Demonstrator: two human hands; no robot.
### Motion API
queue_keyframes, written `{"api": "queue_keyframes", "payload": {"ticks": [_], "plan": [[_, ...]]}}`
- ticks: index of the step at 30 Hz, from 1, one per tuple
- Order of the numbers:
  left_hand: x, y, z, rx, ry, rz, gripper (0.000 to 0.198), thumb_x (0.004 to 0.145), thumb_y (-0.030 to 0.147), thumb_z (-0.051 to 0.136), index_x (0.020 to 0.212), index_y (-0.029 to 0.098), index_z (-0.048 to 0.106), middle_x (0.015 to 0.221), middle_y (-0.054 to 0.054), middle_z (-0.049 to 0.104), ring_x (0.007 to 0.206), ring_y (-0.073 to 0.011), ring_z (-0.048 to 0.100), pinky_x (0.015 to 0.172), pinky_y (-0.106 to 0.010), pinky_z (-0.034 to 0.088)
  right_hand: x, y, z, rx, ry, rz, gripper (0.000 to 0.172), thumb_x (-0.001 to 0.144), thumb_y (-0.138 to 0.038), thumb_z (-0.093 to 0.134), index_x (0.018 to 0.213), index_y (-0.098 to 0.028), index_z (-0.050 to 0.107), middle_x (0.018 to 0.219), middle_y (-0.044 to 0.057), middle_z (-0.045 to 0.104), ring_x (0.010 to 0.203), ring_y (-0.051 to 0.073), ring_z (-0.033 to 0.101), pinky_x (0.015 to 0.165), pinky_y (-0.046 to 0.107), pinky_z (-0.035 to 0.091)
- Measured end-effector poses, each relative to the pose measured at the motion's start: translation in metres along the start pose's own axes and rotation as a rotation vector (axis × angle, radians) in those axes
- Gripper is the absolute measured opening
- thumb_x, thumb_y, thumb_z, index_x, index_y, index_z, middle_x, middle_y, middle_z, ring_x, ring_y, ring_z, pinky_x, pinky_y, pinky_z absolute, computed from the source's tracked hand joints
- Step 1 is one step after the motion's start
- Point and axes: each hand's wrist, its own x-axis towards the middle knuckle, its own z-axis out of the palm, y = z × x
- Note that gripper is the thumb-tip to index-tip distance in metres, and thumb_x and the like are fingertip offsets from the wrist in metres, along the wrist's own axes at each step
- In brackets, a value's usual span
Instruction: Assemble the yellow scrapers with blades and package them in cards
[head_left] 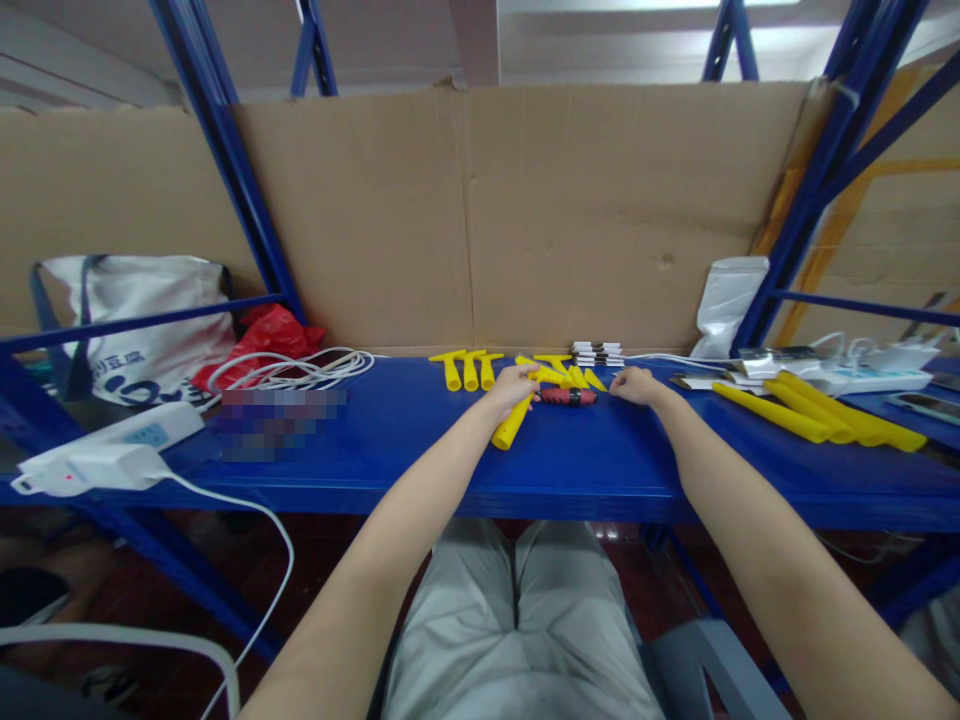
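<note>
My left hand (516, 385) is closed around a yellow tapered plastic tube (511, 428), whose wide end points towards me. Just right of it lies a red and black screwdriver-like tool (568, 397), close to the left fingers. Over the blue tabletop, my right hand (634, 385) has its fingertips pinched together; whatever may be between them is too small to make out. Small yellow pointed pieces (577, 377) lie between the hands, behind the tool. Three yellow T-shaped pieces (470, 372) stand in a row to the left of my left hand.
Several long yellow tubes (847, 412) lie at the right. Behind the work sits a stack of small black-and-white packs (597, 354). A power strip (112, 450) and coiled white cable (300, 370) occupy the left. Cardboard (600, 220) closes off the back between blue posts (225, 150).
</note>
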Motion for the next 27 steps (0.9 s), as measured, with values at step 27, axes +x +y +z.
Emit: {"api": "queue_keyframes", "payload": {"ticks": [27], "plan": [[-0.006, -0.001, 0.015, 0.230, 0.011, 0.269, 0.058, 0.074, 0.002, 0.049, 0.132, 0.011, 0.050, 0.109, -0.011, 0.066, 0.061, -0.0107, 0.060, 0.055, -0.021, 0.049, -0.015, -0.073, 0.006, 0.480, 0.307, -0.525, 0.007, 0.068, -0.019, 0.056, 0.061, -0.021, 0.054, 0.075, 0.004, 0.060, 0.081, 0.020, 0.054, 0.085, 0.039, 0.039]]}}
